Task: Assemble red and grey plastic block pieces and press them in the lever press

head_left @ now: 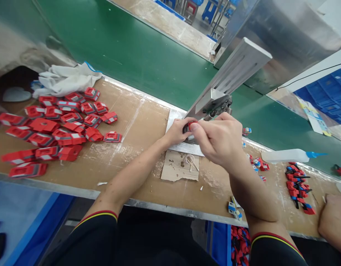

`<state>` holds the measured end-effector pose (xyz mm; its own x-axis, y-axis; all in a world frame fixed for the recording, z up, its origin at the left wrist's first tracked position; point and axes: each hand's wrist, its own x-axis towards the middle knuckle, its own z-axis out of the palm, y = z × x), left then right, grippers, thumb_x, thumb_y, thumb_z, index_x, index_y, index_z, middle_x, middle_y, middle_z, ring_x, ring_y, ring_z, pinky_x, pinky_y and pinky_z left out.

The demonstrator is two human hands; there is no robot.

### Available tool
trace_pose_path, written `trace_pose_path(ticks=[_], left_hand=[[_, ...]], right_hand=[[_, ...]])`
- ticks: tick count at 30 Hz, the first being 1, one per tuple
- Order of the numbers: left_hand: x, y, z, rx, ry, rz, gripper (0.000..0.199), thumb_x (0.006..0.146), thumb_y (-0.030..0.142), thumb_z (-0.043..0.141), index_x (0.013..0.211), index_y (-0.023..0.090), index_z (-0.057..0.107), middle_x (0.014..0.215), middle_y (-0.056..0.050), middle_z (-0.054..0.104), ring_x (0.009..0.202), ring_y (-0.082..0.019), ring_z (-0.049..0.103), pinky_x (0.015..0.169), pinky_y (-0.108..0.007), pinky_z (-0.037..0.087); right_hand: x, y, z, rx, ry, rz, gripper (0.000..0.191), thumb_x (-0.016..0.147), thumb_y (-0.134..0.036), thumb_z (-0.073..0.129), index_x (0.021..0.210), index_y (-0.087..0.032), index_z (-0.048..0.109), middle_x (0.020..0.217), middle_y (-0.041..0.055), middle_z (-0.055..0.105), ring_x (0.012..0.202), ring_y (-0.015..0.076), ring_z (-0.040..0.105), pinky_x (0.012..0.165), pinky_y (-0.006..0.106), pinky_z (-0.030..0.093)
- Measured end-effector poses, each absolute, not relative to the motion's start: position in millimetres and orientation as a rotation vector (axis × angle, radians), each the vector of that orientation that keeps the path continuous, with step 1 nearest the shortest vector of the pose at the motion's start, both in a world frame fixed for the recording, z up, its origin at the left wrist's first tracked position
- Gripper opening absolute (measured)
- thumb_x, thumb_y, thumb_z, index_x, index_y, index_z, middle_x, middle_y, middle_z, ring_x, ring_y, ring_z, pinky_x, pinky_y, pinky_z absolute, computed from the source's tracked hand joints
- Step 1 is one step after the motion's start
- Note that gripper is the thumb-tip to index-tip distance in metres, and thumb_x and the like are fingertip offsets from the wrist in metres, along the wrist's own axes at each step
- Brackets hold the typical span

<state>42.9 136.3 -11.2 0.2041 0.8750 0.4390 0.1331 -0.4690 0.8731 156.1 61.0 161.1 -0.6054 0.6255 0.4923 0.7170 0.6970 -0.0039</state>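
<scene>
My left hand (178,132) is closed around a small red plastic part (190,125), mostly hidden by the fingers, over the metal base plate (187,147) of a hand press. Close against it, my right hand (221,136) is curled with the thumb at the red part; what its fingers grip is hidden. Just behind the hands rises the press's metal upright (228,70), with a steel clamp mechanism (218,105) on it. A cardboard piece (177,168) with brown spots lies in front of the plate, and white cotton swabs (191,162) rest on it.
Several red toy car bodies (72,118) are heaped at left beside a white cloth (67,78). At right lie a white bottle with a blue tip (286,155), red-black pieces (297,184) and another person's hand (333,218). A green belt (148,59) runs behind.
</scene>
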Motion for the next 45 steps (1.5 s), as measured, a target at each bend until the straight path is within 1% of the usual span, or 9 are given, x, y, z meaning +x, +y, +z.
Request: trace_pose_path(ticks=[5,15,20,23,27,31,34,39,45], left_hand=[[42.5,137.8,-11.1,1.947,0.898,1.188,0.042,0.086,0.01,0.076,0.126,0.02,0.069,0.12,-0.001,0.081,0.109,-0.02,0.077,0.107,-0.035,0.055],[-5.9,112.6,26.3,2.16,1.141,0.979,0.063,0.088,0.023,0.08,0.146,0.022,0.055,0.153,-0.011,0.064,0.144,-0.029,0.06,0.12,-0.045,0.048],[-140.0,74.8,31.2,2.231,1.316,0.938,0.033,0.085,0.029,0.072,0.117,0.024,0.072,0.126,-0.011,0.077,0.124,-0.039,0.068,0.118,-0.063,0.039],[-201.5,59.0,11.4,2.352,1.479,0.804,0.023,0.077,0.036,0.074,0.1,0.03,0.074,0.105,-0.006,0.08,0.12,-0.04,0.067,0.117,-0.064,0.036],[-215.1,44.8,-0.8,2.45,1.544,0.757,0.017,0.094,0.035,0.057,0.099,0.035,0.074,0.1,0.001,0.078,0.108,-0.032,0.07,0.113,-0.067,0.038],[-169.7,36.2,15.3,2.361,1.338,0.996,0.023,0.09,0.042,0.072,0.112,0.036,0.077,0.102,-0.002,0.073,0.092,-0.024,0.07,0.092,-0.049,0.058],[-119.4,35.3,24.6,2.162,1.145,1.119,0.031,0.085,0.036,0.079,0.116,0.03,0.079,0.106,-0.006,0.067,0.091,-0.02,0.07,0.076,-0.035,0.062],[-47.6,43.4,16.0,1.881,0.895,1.223,0.032,0.084,0.028,0.079,0.115,0.025,0.078,0.116,-0.008,0.069,0.108,-0.021,0.072,0.091,-0.036,0.065],[-23.7,39.4,-7.5,1.577,0.818,1.198,0.04,0.085,0.037,0.085,0.118,0.021,0.069,0.118,-0.011,0.077,0.1,-0.021,0.078,0.091,-0.035,0.067]], right_hand=[[153.5,85.0,111.6,-1.084,-2.32,-0.548,0.048,0.103,-0.03,0.049,0.056,-0.025,0.053,0.048,-0.0011,0.052,0.051,0.0145,0.038,0.063,0.039,0.029],[193.5,66.9,93.7,-0.806,-1.9,-0.158,0.045,0.098,-0.04,0.063,0.056,-0.025,0.055,0.046,-0.0039,0.045,0.044,0.0124,0.039,0.054,0.035,0.032],[240.7,42.8,71.3,-1.37,-1.491,0.137,0.045,0.096,-0.053,0.06,0.062,-0.023,0.063,0.052,-0.0014,0.057,0.049,0.0152,0.052,0.051,0.031,0.039],[258.7,27.1,54.2,-1.443,-1.582,0.336,0.038,0.093,-0.049,0.062,0.066,-0.022,0.065,0.058,-0.0012,0.062,0.055,0.0152,0.056,0.054,0.03,0.044],[261.5,3.4,39.6,-1.357,-1.887,0.489,0.019,0.093,-0.037,0.065,0.086,-0.021,0.072,0.075,0.0008,0.071,0.067,0.0152,0.062,0.064,0.03,0.05],[254.3,-5.9,34.0,-1.337,-2.182,0.555,0.023,0.091,-0.038,0.076,0.108,-0.022,0.073,0.099,0.006,0.076,0.088,0.0193,0.069,0.079,0.034,0.055],[247.1,-0.8,34.1,-1.306,-2.339,0.582,0.011,0.094,-0.03,0.074,0.102,-0.024,0.075,0.1,0.0051,0.077,0.094,0.0203,0.069,0.083,0.034,0.053],[231.4,12.3,33.7,-1.285,-2.396,0.448,0.019,0.101,-0.024,0.059,0.093,-0.024,0.075,0.093,0.0052,0.078,0.091,0.0212,0.066,0.082,0.035,0.051],[221.8,13.6,16.5,-1.31,-2.251,0.38,0.015,0.094,-0.019,0.061,0.083,-0.024,0.071,0.078,0.0035,0.076,0.08,0.0208,0.066,0.072,0.032,0.049]])
